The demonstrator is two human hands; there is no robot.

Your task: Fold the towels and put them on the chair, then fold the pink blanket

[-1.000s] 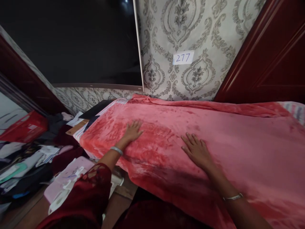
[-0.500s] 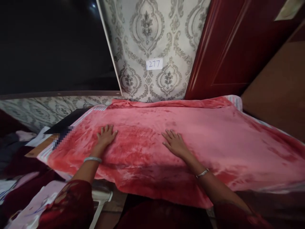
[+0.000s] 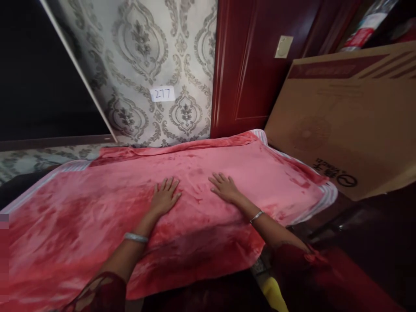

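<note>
A pink-red plush blanket (image 3: 191,173) with striped edging lies spread over a surface, its near edge hanging down towards me. My left hand (image 3: 165,197) rests flat on it, fingers apart, left of the middle. Farther right, my right hand (image 3: 225,187) also presses flat on the plush with its fingers spread. Neither hand grips anything. Along the far side the blanket is folded over in a long strip. Darker and lighter patches mark where the pile lies in different directions.
Behind the blanket stands a patterned wall with a paper label (image 3: 163,93) reading 277. A large black screen (image 3: 42,73) is at left. On the right are a dark red door (image 3: 256,65), a big cardboard box (image 3: 344,117) and a plastic bottle (image 3: 367,28).
The view has turned right, bringing the cardboard box and bottle into sight. My hands have shifted right along the blanket and still lie flat, with my left hand now closer to the right.
</note>
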